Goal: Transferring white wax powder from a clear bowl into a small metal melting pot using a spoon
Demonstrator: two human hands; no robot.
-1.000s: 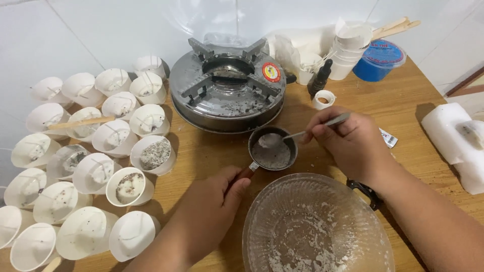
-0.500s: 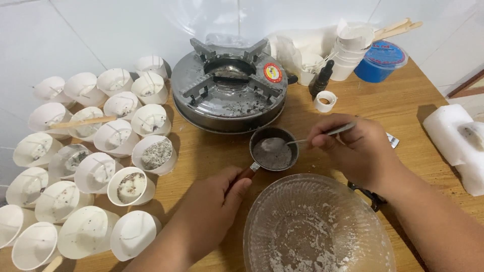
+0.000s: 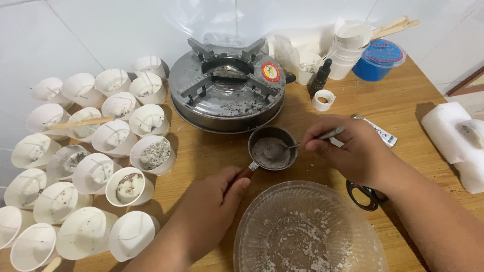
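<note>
My left hand point(image 3: 212, 206) grips the handle of a small dark metal pot point(image 3: 272, 147) holding grey speckled powder, standing on the wooden table point(image 3: 403, 100). My right hand point(image 3: 353, 151) pinches a metal spoon point(image 3: 311, 139) whose bowl dips into the powder. A clear ribbed glass bowl point(image 3: 307, 229) with white crumbs sits just in front of the pot, between my forearms.
A round metal gas burner point(image 3: 227, 85) stands behind the pot. Several white paper cups point(image 3: 101, 151) with wicks crowd the left side. Stacked cups point(image 3: 350, 48), a blue tub point(image 3: 378, 60), a dropper bottle point(image 3: 320, 78), black scissors point(image 3: 365, 194) and white blocks point(image 3: 454, 136) lie to the right.
My right hand has lowered the spoon from above the rim into the powder. The glass bowl has slid slightly toward me and left. My left hand stays on the handle.
</note>
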